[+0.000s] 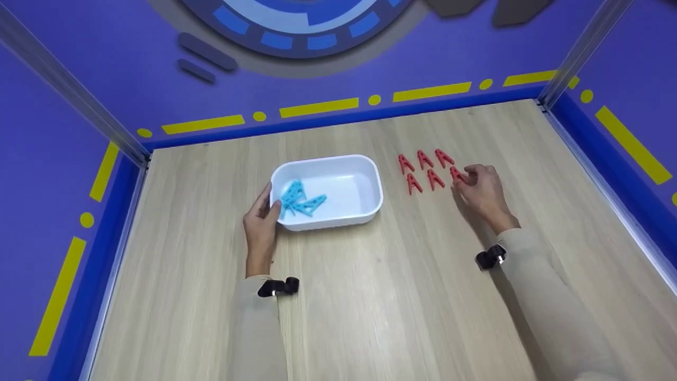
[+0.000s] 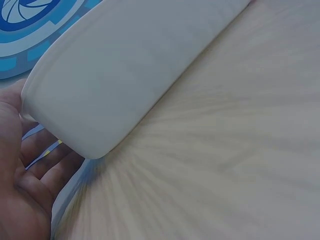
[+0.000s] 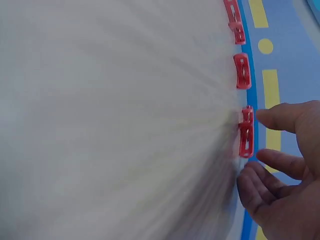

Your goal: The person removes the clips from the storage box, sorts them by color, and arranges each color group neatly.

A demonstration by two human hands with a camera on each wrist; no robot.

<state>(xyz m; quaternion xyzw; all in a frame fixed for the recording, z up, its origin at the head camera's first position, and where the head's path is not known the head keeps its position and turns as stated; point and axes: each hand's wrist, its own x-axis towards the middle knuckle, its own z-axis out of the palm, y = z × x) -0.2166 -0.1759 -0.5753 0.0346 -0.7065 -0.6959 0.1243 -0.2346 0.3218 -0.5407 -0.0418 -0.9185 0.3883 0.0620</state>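
Where six red clips [image 1: 435,179] lie in two rows, right of the frame's centre, we see the right hand [image 1: 484,196] with thumb and finger parted around the lower row's rightmost clip; whether they touch it we cannot tell. Mid-frame sits a white tub [image 1: 333,220], blue clips [image 1: 317,201] inside its left end, which the left hand [image 1: 259,230] grips, thumb at the rim. Beneath everything we see a wooden table [image 1: 381,296].

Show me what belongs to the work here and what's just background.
Part of the work:
White tub, gripped by left hand
Blue clothespins inside
Red clothespins, right hand at one

Just background:
Wooden tabletop
Blue wall panels
Black wrist cameras
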